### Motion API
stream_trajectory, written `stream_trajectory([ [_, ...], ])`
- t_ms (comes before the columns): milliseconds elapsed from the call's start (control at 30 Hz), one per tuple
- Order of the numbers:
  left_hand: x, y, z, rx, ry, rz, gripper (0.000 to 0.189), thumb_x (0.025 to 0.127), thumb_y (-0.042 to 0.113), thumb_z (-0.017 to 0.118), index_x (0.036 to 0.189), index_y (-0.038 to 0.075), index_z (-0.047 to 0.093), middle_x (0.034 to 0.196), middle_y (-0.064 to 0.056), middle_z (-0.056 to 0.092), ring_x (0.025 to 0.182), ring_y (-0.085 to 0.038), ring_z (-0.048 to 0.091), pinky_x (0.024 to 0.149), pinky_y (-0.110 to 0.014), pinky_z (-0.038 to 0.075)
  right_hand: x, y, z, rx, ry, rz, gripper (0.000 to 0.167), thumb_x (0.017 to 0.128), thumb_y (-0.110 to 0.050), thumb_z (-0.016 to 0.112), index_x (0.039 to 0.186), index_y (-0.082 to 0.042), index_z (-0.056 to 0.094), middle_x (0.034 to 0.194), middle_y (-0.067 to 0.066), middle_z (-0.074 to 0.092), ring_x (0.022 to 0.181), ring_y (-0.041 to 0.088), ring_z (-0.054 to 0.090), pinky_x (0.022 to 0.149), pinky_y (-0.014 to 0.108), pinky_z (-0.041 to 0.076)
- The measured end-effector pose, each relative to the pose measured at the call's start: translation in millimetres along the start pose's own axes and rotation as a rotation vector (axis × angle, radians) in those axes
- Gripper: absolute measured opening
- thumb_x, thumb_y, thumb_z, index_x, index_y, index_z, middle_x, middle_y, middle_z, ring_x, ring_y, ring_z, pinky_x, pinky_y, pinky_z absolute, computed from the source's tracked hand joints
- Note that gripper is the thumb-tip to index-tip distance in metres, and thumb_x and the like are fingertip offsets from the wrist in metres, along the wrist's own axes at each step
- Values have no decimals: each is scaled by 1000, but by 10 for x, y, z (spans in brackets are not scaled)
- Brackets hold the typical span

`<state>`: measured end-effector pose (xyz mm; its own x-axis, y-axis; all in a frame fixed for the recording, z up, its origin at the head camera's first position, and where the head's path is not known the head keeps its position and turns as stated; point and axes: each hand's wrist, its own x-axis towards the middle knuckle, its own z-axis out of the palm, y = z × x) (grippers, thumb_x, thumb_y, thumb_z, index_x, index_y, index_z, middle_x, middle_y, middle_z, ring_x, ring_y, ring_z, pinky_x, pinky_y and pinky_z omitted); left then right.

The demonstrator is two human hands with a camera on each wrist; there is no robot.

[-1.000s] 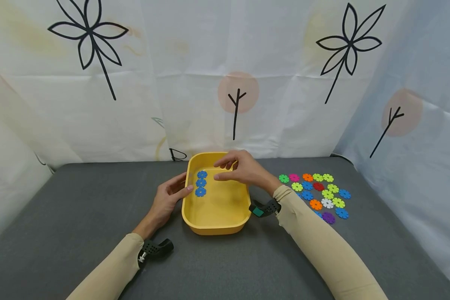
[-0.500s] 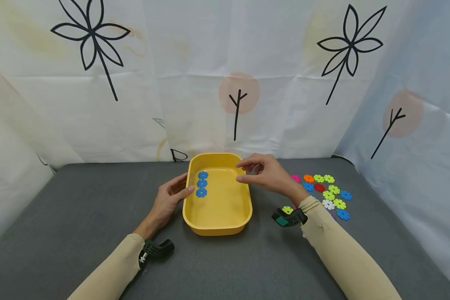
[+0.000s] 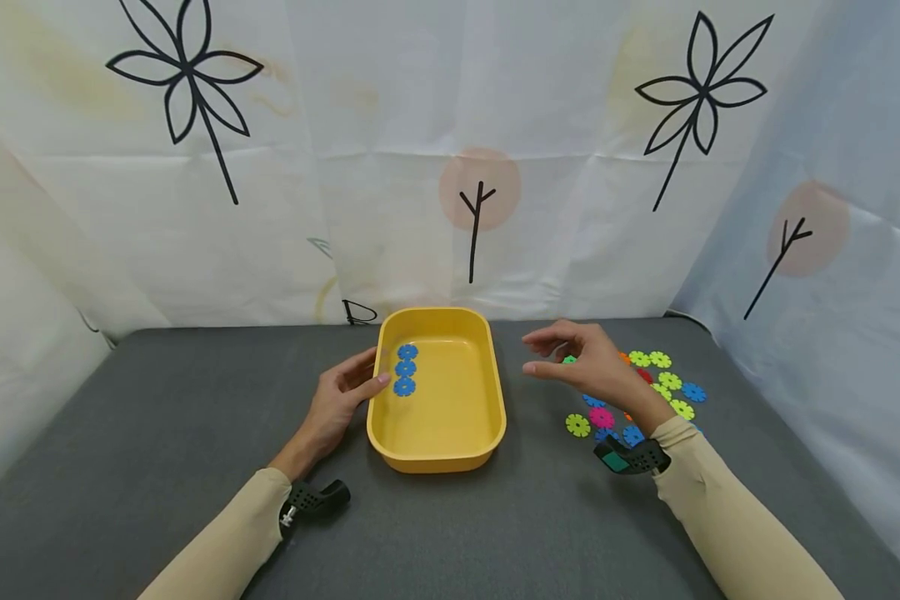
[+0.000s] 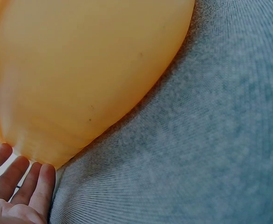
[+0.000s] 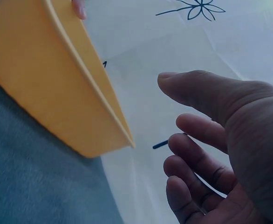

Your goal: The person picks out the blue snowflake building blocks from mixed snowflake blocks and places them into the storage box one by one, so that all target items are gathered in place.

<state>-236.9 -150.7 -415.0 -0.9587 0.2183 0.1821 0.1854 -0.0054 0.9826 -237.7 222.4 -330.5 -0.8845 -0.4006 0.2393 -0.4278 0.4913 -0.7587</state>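
A yellow plastic tub (image 3: 442,417) stands on the grey table, and three blue flower-shaped discs (image 3: 405,369) lie in a column along its left inside. My left hand (image 3: 339,402) holds the tub's left wall, thumb over the rim and fingers along the outside; the left wrist view shows fingertips (image 4: 45,172) against the outer wall. To the right of the tub, my right hand (image 3: 596,362) hovers with nothing in it, thumb and fingers apart and loosely bent, as the right wrist view also shows. It partly covers the scattered discs behind it.
Right of the tub lie several loose flower-shaped discs, among them a pink disc (image 3: 602,417), a yellow-green disc (image 3: 578,425) and a blue disc (image 3: 693,392). A white printed curtain (image 3: 390,208) hangs behind the grey table (image 3: 195,417).
My right hand has moved from over the tub to the right, out past its rim toward the loose discs. The left hand and the three blue discs stay in place.
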Motion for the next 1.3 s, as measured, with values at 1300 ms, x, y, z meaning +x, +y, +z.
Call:
stream_trajectory([
  [1300, 7, -5, 4, 0, 5, -8, 59, 100, 11, 64, 153, -2, 41, 153, -23, 44, 140, -36, 43, 96, -19, 50, -560, 731, -490, -95, -27, 213, 39, 92, -15, 78, 124, 5, 69, 102, 13, 67, 86, 19, 58, 67, 27, 52],
])
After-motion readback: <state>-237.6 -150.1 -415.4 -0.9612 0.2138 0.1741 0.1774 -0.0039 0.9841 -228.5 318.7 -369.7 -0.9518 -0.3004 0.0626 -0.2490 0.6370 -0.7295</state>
